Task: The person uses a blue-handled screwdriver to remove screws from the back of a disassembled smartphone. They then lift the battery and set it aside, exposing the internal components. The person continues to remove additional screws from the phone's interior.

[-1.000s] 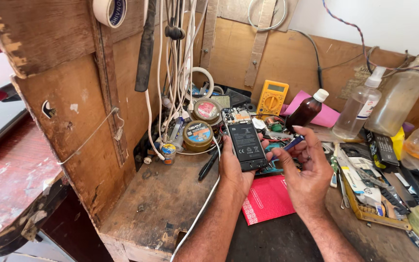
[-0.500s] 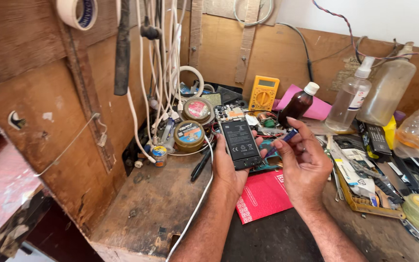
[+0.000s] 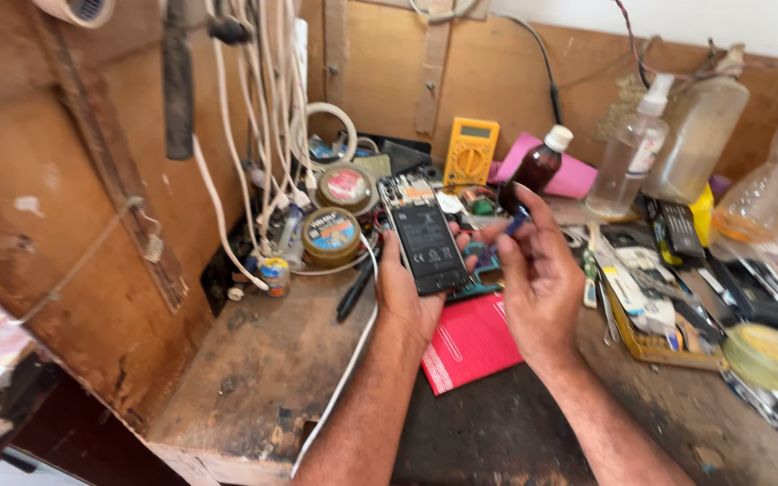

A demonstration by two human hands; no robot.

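My left hand grips an opened phone with its back cover off, showing the black battery and the circuit board at its top. It is held upright over the wooden bench. Just to its right, my right hand pinches a small blue-handled tool between thumb and fingers, a little apart from the phone's right edge. Under both hands lies a red booklet.
Round tins and hanging white cables stand left of the phone. Behind are a yellow multimeter, a brown bottle and clear bottles. A cluttered tray of tools fills the right side.
The view has shifted slightly left and nearer. My hands stay together, the phone still upright in the left hand and the blue tool in the right.
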